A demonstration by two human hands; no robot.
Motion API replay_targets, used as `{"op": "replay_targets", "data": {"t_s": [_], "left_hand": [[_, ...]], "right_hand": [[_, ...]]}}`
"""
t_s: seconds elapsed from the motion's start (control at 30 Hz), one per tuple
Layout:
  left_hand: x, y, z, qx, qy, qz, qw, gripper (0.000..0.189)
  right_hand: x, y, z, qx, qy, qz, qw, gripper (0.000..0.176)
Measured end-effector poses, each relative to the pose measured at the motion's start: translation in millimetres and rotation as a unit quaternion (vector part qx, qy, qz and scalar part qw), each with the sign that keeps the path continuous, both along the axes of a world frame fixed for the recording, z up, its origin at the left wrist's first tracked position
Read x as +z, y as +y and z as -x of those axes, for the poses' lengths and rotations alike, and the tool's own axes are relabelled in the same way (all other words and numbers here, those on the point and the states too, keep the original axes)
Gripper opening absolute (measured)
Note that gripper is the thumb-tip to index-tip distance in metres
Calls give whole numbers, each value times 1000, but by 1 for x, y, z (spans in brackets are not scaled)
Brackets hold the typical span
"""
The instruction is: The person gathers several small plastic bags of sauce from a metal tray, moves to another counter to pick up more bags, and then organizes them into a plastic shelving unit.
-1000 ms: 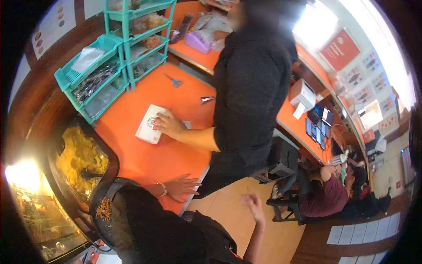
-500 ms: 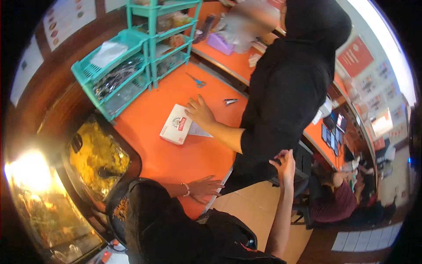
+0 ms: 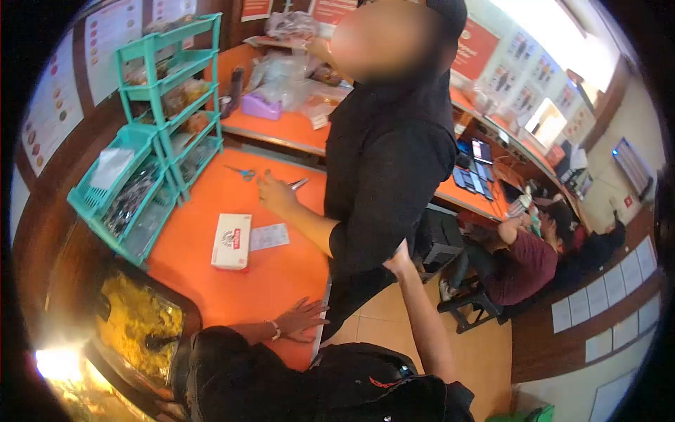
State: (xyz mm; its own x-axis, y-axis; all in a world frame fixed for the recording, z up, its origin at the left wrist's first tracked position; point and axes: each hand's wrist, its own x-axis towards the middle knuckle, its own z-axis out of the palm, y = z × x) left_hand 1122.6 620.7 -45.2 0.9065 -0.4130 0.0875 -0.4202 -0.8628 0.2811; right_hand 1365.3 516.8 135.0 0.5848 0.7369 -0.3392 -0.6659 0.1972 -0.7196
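Observation:
My left hand (image 3: 304,320), with a band at the wrist, lies flat with fingers spread on the orange table (image 3: 190,274), near its edge. My right hand (image 3: 398,260) is raised and closed beside the elbow of a co-worker in black; I cannot tell what is in it, if anything. A white printed box (image 3: 231,241) sits on the table beyond my left hand, with a paper slip (image 3: 271,237) beside it. The co-worker's hand (image 3: 278,195) hovers past the box, between blue-handled scissors (image 3: 246,174) and a stapler (image 3: 299,183).
Teal tiered racks (image 3: 126,190) with bags and packets stand at the table's far left. A metal tray of yellow food (image 3: 137,323) is at the lower left. Several phones (image 3: 472,181) lie on the far counter. A seated person (image 3: 524,264) is at the right.
The co-worker's hand has left the box and moved toward the scissors and stapler. My right hand's fingers have curled in. The view has shifted right and up.

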Motion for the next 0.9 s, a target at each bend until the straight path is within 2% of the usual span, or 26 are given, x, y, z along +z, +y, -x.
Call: {"op": "replay_targets", "data": {"t_s": [0.1, 0.17, 0.3, 0.37, 0.43, 0.47, 0.53, 0.6, 0.67, 0.9], "left_hand": [[-2, 1, 1, -13, 13, 10, 1000, 64], [-1, 6, 1, -13, 7, 52, 999, 66], [-18, 10, -2, -18, -8, -10, 1000, 67], [-6, 9, -1, -18, 38, 37, 998, 67], [-7, 8, -2, -17, 49, 41, 998, 66], [-10, 9, -4, -15, 46, 44, 998, 68], [-9, 8, 0, -19, 56, 48, 997, 70], [-2, 6, 0, -5, 22, 44, 999, 73], [2, 4, 5, -4, 26, 33, 999, 70], [4, 5, -1, -5, 30, -8, 999, 69]], "right_hand": [[1, -16, 4, -3, -80, 33, 996, 63], [-13, -25, -1, -4, -65, -3, 998, 66], [-16, -34, 7, -13, -53, -37, 998, 61], [-11, -34, 8, -14, -40, -39, 998, 60], [-17, -37, 16, -57, -37, -47, 997, 57], [-26, -42, 14, -66, -31, -44, 996, 57], [-61, -56, 3, -52, -110, -85, 989, 60], [-95, -72, -10, -73, -64, -90, 991, 59], [-106, -84, -10, -94, -23, -94, 991, 57], [-59, -105, 22, -142, -65, -55, 986, 57]]}}
